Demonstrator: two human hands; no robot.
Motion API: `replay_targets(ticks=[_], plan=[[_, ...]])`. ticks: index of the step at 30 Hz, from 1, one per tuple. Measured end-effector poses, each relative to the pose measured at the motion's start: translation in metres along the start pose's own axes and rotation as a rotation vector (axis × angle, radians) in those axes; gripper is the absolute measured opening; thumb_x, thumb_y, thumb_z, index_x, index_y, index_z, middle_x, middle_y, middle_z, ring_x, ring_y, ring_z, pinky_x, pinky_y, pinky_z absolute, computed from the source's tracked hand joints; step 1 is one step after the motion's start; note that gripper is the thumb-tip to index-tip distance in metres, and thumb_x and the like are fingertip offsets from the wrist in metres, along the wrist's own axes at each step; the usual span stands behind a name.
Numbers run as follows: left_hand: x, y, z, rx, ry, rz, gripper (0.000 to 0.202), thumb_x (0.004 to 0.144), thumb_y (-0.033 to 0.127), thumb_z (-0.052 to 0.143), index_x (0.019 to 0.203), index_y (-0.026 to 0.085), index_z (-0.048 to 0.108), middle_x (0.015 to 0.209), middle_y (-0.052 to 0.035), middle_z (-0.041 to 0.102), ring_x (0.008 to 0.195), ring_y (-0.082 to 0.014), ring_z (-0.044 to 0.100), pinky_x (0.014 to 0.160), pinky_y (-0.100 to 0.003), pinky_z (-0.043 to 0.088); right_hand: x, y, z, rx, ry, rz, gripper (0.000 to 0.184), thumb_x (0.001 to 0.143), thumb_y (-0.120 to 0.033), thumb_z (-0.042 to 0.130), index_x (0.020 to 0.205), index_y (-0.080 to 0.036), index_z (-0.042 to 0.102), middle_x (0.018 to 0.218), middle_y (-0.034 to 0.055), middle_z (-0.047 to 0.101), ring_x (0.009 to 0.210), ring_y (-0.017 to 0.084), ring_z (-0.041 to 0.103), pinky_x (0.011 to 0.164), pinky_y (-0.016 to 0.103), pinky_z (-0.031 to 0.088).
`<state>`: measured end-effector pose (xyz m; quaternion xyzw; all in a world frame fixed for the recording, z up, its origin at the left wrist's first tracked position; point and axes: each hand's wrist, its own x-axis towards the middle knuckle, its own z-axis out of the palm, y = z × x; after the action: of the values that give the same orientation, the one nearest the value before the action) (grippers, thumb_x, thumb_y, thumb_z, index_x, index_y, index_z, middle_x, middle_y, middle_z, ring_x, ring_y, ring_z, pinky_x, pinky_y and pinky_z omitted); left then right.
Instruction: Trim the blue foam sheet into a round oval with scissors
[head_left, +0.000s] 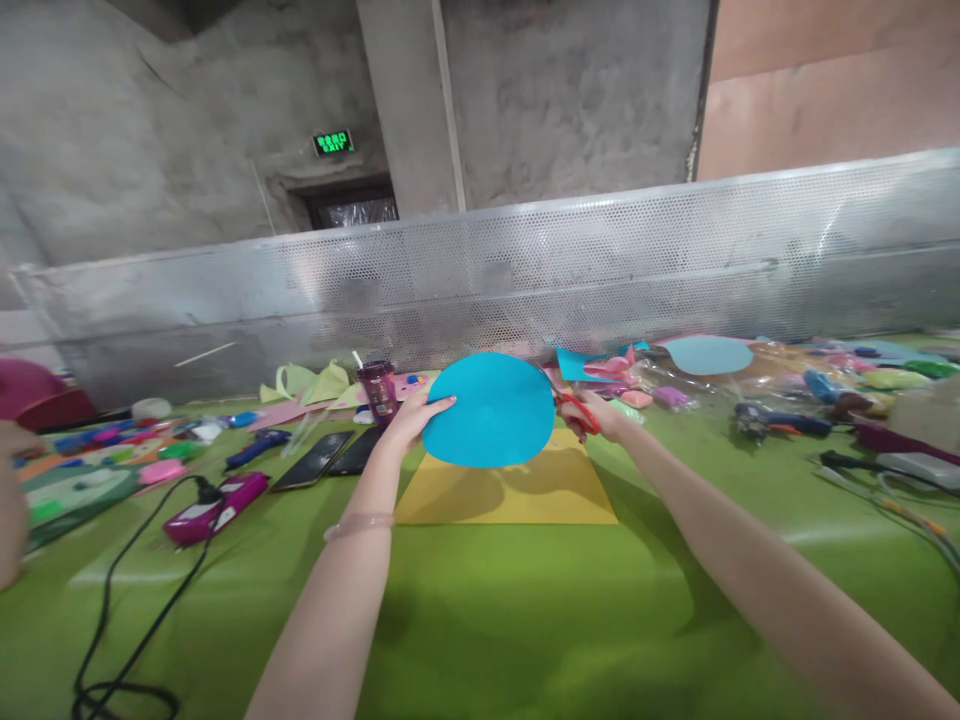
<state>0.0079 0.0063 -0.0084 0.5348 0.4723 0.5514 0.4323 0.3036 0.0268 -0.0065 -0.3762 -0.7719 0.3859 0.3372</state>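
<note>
fingers [437, 407] on blue paper [489, 412], purple cup [379, 386] near

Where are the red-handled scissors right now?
In the head view, the scissors are right of centre, held in the right hand at the right edge of the rounded blue paper.

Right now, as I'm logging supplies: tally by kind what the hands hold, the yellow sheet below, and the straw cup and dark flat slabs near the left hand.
Blue paper round, in left hand: 1
Red-handled scissors, in right hand: 1
Yellow sheet: 1
Straw cup: 1
Dark flat slabs: 2
Total: 6
</note>
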Motion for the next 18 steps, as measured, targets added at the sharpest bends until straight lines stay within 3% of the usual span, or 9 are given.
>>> replay_targets(ticks=[13, 18], plan=[[-0.0037, 0.0046, 0.0007, 0.009, -0.017, -0.012, 0.043, 0.057, 0.032, 0.074, 0.098, 0.022, 0.062, 0.109, -0.0092, 0.063, 0.095, -0.0273, 0.060, 0.077, -0.036, 0.050, 0.0029, 0.0083, -0.0026, 0.002, -0.004, 0.008, 0.009, 0.068, -0.021, 0.047, 0.060, -0.018, 0.043, 0.037, -0.0040, 0.045, 0.032, 0.008, 0.041, 0.033, 0.020, 0.034], [-0.0030, 0.0040, 0.0000, 0.015, -0.007, 0.000, 0.044, 0.056, 0.032, 0.074, 0.097, 0.022, 0.063, 0.107, -0.0087, 0.064, 0.094, -0.0271, 0.061, 0.077, -0.036, 0.050, 0.0018, 0.0075, -0.0029, -0.031, -0.005, 0.005, 0.013, 0.069, -0.024, 0.049, 0.058, -0.018, 0.043, 0.039, -0.0035, 0.046, 0.033, 0.008, 0.042, 0.033, 0.020, 0.036]])
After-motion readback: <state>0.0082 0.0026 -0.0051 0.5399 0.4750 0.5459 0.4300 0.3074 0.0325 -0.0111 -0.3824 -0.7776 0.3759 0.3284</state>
